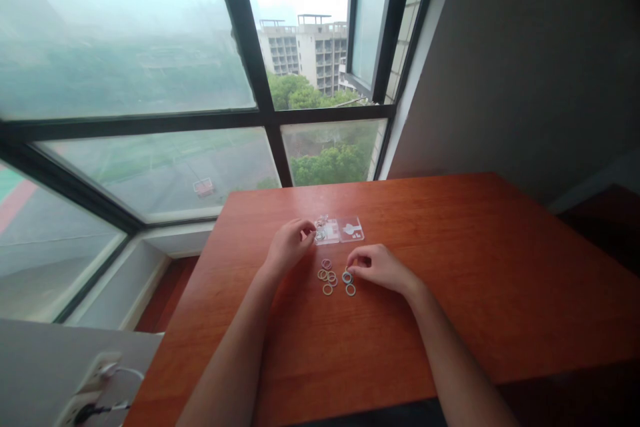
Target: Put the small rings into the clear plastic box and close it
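A small clear plastic box [329,232] lies on the table with its lid [351,229] folded open to the right. Several ring-shaped bands that look like hair ties are in its left part. My left hand [291,242] is closed in a pinch at the box's left edge. In front of the box lies a loose group of pastel hair ties [327,275], pink, yellowish and pale. My right hand [379,267] has thumb and forefinger pinched on a hair tie [347,270], just above a few bluish-grey hair ties [351,289]. Its other fingers are curled.
The reddish-brown wooden table [450,333] reaches to a dark-framed window [273,117] at the back. A grey wall [500,80] stands on the right. Plugs and cables sit in a wall socket [103,373] low on the left.
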Tool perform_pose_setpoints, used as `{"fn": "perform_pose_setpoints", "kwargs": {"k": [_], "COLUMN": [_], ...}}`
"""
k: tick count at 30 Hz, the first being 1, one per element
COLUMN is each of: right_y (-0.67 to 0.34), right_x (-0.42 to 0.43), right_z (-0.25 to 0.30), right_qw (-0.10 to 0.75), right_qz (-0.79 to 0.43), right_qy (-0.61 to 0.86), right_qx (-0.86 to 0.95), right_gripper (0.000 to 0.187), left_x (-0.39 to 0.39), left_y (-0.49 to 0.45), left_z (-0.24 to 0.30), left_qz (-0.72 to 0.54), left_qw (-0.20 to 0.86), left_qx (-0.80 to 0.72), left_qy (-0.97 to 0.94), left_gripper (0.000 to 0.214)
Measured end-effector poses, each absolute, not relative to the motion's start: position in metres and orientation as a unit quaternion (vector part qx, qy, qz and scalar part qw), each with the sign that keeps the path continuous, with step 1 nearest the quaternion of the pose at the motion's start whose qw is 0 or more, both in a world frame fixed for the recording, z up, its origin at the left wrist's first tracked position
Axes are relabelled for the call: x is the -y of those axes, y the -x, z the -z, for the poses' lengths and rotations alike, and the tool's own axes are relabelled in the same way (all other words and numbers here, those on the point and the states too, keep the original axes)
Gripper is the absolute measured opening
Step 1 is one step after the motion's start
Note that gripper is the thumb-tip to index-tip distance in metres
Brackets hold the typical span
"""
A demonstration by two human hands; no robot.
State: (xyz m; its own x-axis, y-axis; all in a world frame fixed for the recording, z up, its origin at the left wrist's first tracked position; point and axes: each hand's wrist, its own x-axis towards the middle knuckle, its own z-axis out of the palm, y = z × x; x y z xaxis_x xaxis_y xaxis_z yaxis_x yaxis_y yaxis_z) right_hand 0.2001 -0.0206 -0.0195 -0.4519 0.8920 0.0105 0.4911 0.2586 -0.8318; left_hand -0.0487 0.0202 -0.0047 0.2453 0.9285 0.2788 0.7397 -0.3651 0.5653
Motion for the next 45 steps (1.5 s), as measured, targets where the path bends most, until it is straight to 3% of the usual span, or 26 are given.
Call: {"fn": "perform_pose_setpoints", "kwargs": {"k": [16,21,37,45], "right_y": [-0.202,-0.201,-0.192,-0.186], "right_x": [0.021,0.020,0.020,0.016], "right_z": [0.018,0.021,0.020,0.023], "right_qw": [0.211,0.218,0.287,0.404], "right_qz": [-0.373,-0.348,-0.321,-0.310], "right_qy": [0.438,0.450,0.426,0.460], "right_qx": [0.791,0.793,0.796,0.727], "right_gripper": [0.017,0.011,0.013,0.015], "left_x": [-0.020,-0.020,-0.020,-0.013], "left_y": [0.049,0.049,0.050,0.035], "left_z": [0.003,0.003,0.002,-0.006], "left_qz": [-0.304,-0.302,-0.308,-0.340], "left_qw": [0.167,0.168,0.158,0.230], "left_qx": [-0.536,-0.537,-0.532,-0.479], "left_qy": [-0.770,-0.770,-0.772,-0.776], "left_gripper": [0.012,0.012,0.011,0.011]}}
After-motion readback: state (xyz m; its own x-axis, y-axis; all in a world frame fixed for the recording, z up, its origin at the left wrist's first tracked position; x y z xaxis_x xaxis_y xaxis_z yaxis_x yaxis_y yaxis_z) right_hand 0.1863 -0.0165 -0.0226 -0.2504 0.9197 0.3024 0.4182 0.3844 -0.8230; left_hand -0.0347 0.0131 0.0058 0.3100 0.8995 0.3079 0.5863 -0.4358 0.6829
